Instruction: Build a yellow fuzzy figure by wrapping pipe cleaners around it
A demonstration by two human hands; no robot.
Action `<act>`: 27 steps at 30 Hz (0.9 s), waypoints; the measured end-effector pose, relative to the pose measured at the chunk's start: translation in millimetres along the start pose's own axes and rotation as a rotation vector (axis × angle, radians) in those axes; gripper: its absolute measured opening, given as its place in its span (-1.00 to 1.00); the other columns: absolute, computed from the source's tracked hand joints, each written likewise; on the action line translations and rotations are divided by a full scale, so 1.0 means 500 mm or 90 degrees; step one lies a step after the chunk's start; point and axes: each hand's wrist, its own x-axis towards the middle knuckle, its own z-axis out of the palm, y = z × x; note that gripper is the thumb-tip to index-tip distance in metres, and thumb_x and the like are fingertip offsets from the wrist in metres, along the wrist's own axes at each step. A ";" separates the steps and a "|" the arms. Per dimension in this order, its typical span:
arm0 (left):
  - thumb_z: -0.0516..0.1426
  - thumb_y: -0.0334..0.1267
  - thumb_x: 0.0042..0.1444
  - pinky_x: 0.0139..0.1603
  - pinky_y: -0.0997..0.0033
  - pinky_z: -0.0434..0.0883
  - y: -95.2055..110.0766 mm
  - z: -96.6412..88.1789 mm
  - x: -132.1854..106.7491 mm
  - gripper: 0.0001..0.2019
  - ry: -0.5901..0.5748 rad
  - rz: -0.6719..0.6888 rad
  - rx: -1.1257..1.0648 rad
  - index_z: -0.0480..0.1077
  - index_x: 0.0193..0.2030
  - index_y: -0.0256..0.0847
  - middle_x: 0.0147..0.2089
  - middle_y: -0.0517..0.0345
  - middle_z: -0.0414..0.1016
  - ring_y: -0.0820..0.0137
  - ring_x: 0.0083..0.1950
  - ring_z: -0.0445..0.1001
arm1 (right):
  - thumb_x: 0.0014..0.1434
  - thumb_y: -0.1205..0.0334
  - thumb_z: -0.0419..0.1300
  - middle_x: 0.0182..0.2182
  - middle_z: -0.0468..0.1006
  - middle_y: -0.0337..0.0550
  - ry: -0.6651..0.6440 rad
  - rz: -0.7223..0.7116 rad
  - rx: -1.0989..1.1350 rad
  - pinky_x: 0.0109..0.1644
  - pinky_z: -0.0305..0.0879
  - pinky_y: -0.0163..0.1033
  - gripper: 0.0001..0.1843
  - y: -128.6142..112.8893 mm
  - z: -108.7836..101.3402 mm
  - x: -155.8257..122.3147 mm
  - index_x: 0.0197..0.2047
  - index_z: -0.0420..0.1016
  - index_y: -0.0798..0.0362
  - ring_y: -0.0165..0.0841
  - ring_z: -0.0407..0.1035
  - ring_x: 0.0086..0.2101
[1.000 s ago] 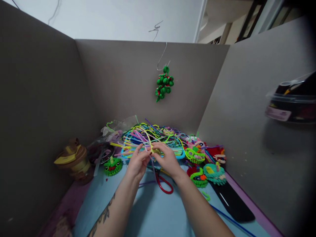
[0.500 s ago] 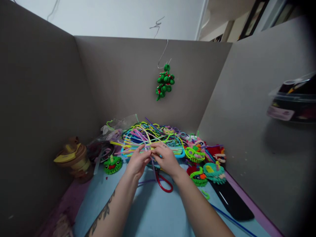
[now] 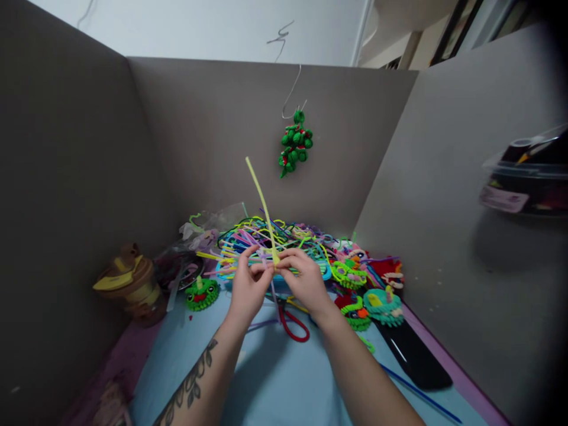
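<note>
My left hand (image 3: 252, 281) and my right hand (image 3: 304, 278) meet at mid-view with their fingertips pinched together. Between them a yellow pipe cleaner (image 3: 262, 198) rises up and leans left. A lilac pipe cleaner (image 3: 274, 291) crosses it at my left fingers, one end hanging below. The left fingers close on the lilac piece, and the right ones pinch the base of the yellow. Just below lie scissors with red handles (image 3: 295, 325) on the blue table surface (image 3: 284, 378), their blades partly hidden by my hands.
Behind my hands a blue tray (image 3: 328, 271) overflows with pipe cleaners. Fuzzy frog (image 3: 202, 294) and turquoise (image 3: 384, 306) figures stand at the sides. A black phone-like slab (image 3: 417, 355) lies right, a brown pot (image 3: 133, 284) left. A green ornament (image 3: 296, 142) hangs on the grey back panel.
The yellow pipe cleaner now stands up well above the pile, where it lay lower before. My hands have shifted slightly and stay close together.
</note>
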 end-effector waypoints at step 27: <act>0.14 -0.32 0.07 -0.19 0.36 0.44 0.003 -0.010 -0.012 -0.39 -0.074 0.126 0.221 0.05 0.26 -0.15 -0.30 0.12 0.55 0.33 -0.25 0.54 | 0.03 0.25 0.20 -0.36 0.42 -0.21 -0.006 0.213 0.294 -0.25 0.31 -0.28 -0.94 0.004 -0.026 0.005 -0.37 0.43 0.04 -0.37 0.34 -0.33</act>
